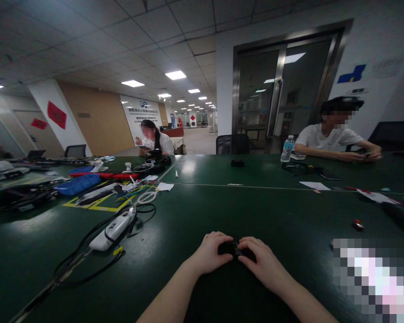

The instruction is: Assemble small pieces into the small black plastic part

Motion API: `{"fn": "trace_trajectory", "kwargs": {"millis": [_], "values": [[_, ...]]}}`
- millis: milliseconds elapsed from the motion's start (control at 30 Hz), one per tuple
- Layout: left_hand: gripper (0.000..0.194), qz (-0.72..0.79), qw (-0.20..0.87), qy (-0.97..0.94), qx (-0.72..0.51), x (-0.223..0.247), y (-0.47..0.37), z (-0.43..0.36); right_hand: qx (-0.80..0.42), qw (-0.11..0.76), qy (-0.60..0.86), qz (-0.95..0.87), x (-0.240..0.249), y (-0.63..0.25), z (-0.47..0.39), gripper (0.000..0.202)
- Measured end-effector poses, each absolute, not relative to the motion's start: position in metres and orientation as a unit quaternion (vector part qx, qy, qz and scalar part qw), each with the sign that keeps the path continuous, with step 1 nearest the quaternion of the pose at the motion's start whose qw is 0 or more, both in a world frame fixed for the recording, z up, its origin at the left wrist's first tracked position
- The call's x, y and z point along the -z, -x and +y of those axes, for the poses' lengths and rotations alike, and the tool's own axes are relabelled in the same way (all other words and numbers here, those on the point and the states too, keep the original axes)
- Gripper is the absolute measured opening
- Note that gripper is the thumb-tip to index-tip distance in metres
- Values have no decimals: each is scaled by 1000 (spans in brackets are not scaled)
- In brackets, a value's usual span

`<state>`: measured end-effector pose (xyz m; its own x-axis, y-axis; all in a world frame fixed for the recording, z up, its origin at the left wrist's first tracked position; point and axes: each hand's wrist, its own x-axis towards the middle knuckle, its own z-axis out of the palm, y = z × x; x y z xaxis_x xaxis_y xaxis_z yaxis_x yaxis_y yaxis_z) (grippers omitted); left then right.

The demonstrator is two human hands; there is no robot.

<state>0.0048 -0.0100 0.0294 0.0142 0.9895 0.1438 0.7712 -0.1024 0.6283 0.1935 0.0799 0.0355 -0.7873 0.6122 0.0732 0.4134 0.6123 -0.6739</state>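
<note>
Near the front of the dark green table (175, 278), a small black object (235, 248) lies low between my two hands, close to the tabletop. Its kind is too dark to make out, though a lighter detail shows at its middle. My left hand (211, 252) has thumb and fingers curled round its left end. From the other side, my right hand (261, 256) grips the right end in the same way. Fingers hide part of the object, and whether it touches the table is unclear.
Left lie a white power strip (112, 231) with black cables, a blue tray (79, 184) and loose wires. A black box (237, 163) and a water bottle (287, 149) stand farther back. A red-and-dark small item (357, 224) is at right. Two people sit across the table.
</note>
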Motion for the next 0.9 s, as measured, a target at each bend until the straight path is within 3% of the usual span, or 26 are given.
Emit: {"fn": "trace_trajectory", "kwargs": {"millis": [900], "values": [[48,645,196,-682,-285,-31,-4,-10,-422,214,331,-817,-39,-198,90,31]]}}
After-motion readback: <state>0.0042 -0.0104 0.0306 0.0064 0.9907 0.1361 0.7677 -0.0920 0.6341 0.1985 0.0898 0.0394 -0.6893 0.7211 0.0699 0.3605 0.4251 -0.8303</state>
